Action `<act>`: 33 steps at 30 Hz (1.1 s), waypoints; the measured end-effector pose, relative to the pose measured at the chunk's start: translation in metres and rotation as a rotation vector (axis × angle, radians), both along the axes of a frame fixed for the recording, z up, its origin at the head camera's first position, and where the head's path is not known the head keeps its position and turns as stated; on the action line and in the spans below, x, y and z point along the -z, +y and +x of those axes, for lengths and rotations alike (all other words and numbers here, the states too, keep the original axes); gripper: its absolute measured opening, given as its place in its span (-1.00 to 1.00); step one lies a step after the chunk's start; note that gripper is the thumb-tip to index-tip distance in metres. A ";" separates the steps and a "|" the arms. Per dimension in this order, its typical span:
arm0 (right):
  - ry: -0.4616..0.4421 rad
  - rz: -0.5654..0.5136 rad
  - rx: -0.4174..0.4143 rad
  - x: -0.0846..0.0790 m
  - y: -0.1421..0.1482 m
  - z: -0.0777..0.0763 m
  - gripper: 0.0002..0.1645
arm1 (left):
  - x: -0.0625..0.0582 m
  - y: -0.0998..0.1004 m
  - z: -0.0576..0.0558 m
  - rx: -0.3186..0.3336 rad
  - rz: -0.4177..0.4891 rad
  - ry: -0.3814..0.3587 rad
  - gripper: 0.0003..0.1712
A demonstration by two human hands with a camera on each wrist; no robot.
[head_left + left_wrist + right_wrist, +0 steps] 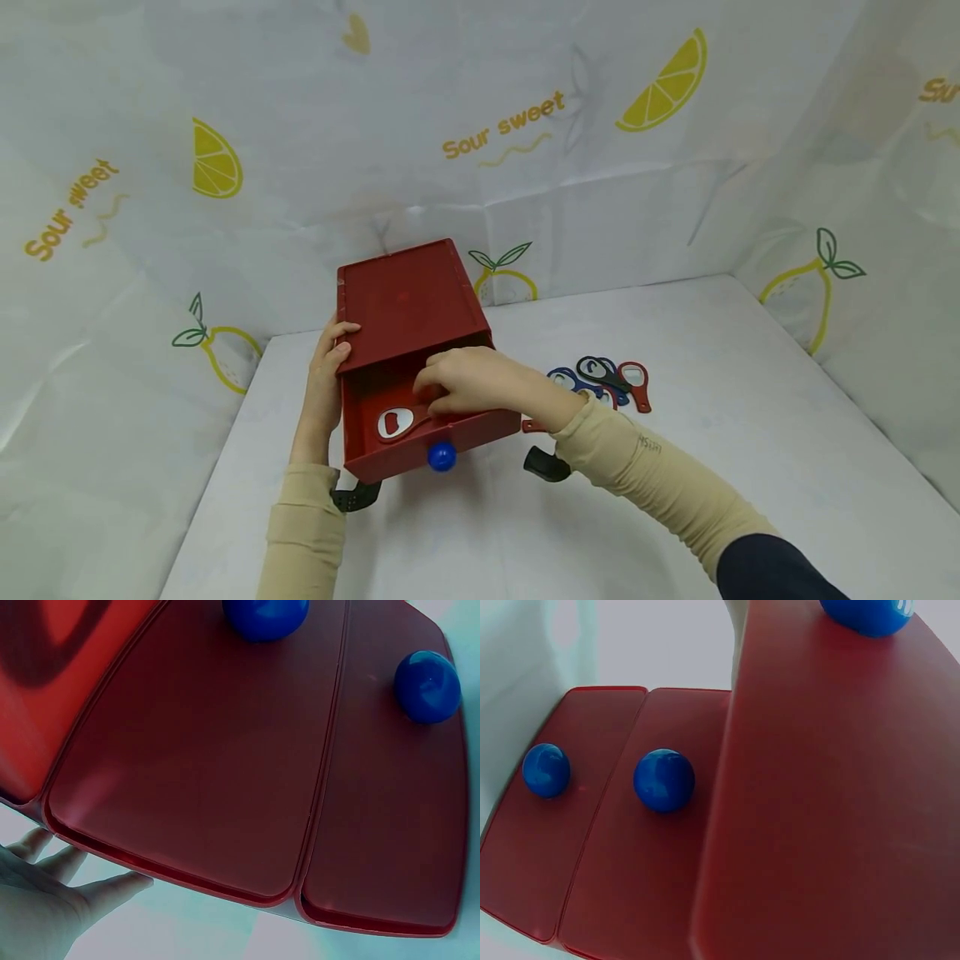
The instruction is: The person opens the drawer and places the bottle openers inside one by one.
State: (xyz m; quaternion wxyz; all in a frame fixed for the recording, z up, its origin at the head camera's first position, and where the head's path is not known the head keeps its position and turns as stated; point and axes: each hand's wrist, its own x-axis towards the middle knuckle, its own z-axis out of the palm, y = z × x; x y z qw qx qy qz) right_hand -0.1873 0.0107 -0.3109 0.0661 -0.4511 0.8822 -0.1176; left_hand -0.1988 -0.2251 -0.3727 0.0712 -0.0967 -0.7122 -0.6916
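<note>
A red drawer cabinet (405,300) stands on the white table with its top drawer (480,429) pulled out. My left hand (324,387) steadies the cabinet's left side; in the left wrist view its fingers (112,889) reach straight along that side. Inside the drawer, my right hand (476,382) bends its fingers down at the handle of a bottle opener (395,424), pinching the handle's end. The opener's silver head points left. From the right wrist, the drawer front (832,787) hides the hand and the opener.
Several bottle openers (603,377) in blue, black and red lie piled right of the cabinet. A blue knob (442,456) sticks out from the open drawer. Two lower drawers with blue knobs (664,780) are closed. A lemon-printed sheet (420,183) hangs behind.
</note>
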 end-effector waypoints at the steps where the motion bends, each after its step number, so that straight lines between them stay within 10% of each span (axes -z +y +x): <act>1: -0.010 -0.012 0.000 -0.001 0.000 0.000 -0.64 | 0.000 0.000 0.000 0.001 0.002 0.001 -0.67; 21: -0.125 -0.450 -0.083 -0.019 0.051 -0.007 -0.70 | 0.002 0.000 -0.001 -0.002 -0.005 0.012 -0.66; 33: -0.230 -0.738 0.117 0.014 0.123 -0.007 -0.74 | -0.006 0.000 0.002 0.043 -0.019 -0.046 -0.52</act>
